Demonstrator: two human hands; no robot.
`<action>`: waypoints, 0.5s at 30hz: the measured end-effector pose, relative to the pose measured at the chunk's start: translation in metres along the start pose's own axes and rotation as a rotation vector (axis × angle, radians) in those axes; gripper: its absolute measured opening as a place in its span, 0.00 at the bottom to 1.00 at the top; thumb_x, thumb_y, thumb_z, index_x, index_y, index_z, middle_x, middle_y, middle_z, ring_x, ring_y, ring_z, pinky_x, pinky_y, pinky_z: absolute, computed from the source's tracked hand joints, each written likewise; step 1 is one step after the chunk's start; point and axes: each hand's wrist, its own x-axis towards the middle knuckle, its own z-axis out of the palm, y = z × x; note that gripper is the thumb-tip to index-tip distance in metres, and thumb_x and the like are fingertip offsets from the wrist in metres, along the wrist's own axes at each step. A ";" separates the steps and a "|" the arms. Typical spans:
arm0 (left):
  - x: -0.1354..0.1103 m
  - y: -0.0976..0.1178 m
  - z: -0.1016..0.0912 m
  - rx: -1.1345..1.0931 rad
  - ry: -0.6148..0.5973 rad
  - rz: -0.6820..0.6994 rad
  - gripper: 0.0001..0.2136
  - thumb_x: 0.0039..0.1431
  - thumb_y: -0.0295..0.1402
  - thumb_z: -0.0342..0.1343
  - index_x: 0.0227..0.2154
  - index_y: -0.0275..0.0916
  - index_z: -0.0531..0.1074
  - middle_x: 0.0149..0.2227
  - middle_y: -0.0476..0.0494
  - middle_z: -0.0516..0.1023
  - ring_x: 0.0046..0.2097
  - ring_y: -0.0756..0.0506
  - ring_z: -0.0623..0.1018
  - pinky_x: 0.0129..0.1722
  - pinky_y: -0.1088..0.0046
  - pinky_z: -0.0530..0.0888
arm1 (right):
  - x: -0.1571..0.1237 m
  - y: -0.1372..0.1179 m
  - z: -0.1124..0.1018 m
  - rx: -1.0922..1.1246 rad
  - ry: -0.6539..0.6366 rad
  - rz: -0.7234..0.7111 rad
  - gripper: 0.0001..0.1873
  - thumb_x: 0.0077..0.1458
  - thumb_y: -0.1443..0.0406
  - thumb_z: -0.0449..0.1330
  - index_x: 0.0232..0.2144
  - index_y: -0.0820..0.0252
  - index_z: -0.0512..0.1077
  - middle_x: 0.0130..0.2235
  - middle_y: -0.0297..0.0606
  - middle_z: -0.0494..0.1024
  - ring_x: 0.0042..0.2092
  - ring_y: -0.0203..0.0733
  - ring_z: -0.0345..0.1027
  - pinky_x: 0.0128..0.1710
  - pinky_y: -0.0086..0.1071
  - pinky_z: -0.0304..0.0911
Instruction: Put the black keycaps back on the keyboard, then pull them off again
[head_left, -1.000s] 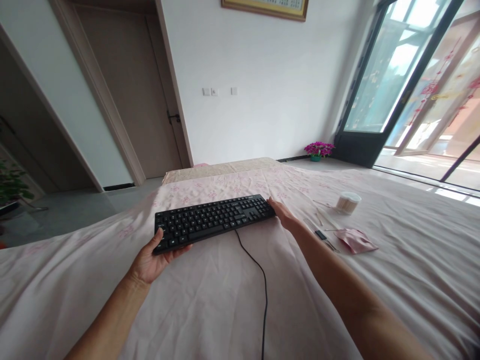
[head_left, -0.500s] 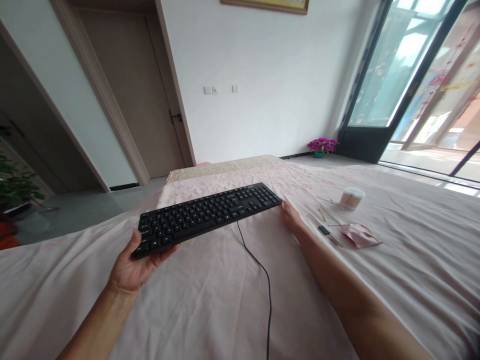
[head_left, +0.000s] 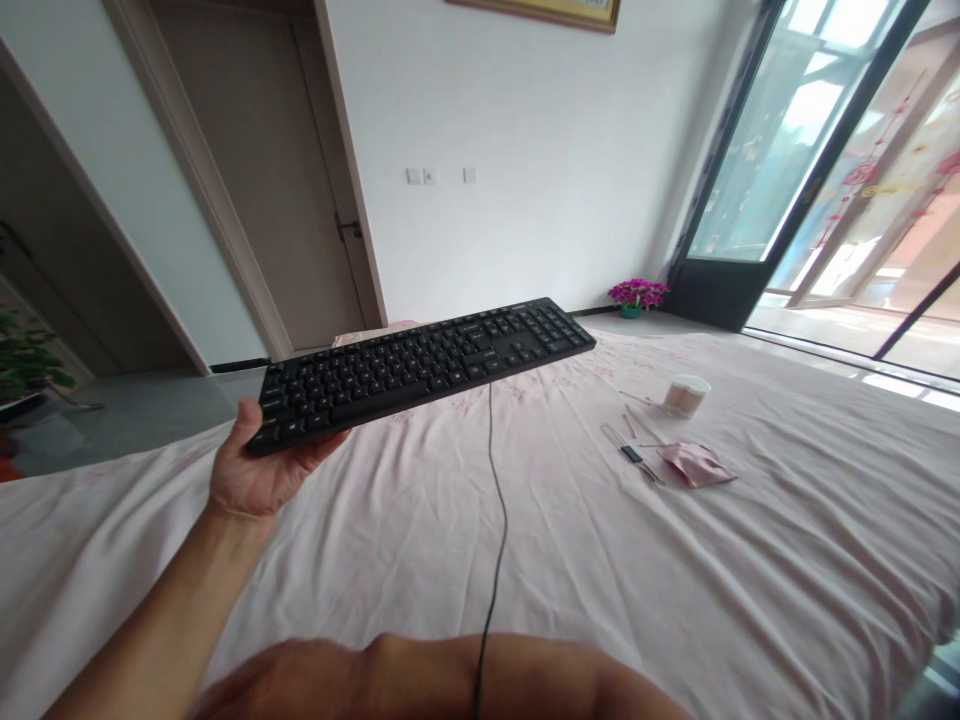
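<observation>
A black keyboard (head_left: 420, 370) is held up above the bed, tilted with its right end higher and farther off. My left hand (head_left: 259, 460) grips its left end, thumb on the top edge and fingers beneath. A thin black cable (head_left: 501, 520) hangs from the keyboard's underside and runs down to the bottom edge. Across the bottom lies my right arm, blurred, with what looks like my right hand (head_left: 281, 680) towards the left. Its fingers cannot be made out, and it is apart from the keyboard.
On the pink sheet (head_left: 795, 500) to the right are a clear tub of cotton swabs (head_left: 685, 396), several loose swabs, a small dark-handled tool (head_left: 631, 455) and a pink cloth pouch (head_left: 697, 464). Purple flowers in a pot (head_left: 636, 297) stand by the glass door.
My right hand has let go of the keyboard's right end and come back to the bottom of the view. My left hand has raised the keyboard higher.
</observation>
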 end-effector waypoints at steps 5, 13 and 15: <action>-0.013 -0.014 -0.028 -0.069 0.003 -0.100 0.23 0.60 0.47 0.49 0.57 0.51 0.62 0.54 0.44 0.74 0.56 0.34 0.71 0.49 0.49 0.74 | -0.065 0.023 0.011 0.129 0.292 0.026 0.31 0.56 0.46 0.49 0.60 0.40 0.58 0.61 0.19 0.61 0.63 0.39 0.52 0.60 0.32 0.56; -0.025 -0.070 -0.071 -0.182 0.129 -0.228 0.25 0.63 0.38 0.48 0.63 0.46 0.55 0.51 0.33 0.75 0.52 0.30 0.74 0.45 0.40 0.72 | -0.178 0.015 0.021 0.037 0.358 0.174 0.30 0.61 0.51 0.52 0.61 0.57 0.57 0.63 0.42 0.60 0.64 0.46 0.51 0.63 0.39 0.50; -0.029 -0.075 -0.078 -0.161 0.181 -0.235 0.25 0.63 0.36 0.49 0.62 0.45 0.55 0.50 0.33 0.75 0.51 0.29 0.74 0.45 0.39 0.72 | -0.190 0.013 0.036 -0.117 0.389 0.164 0.24 0.65 0.59 0.50 0.61 0.54 0.57 0.62 0.39 0.62 0.63 0.43 0.54 0.62 0.38 0.52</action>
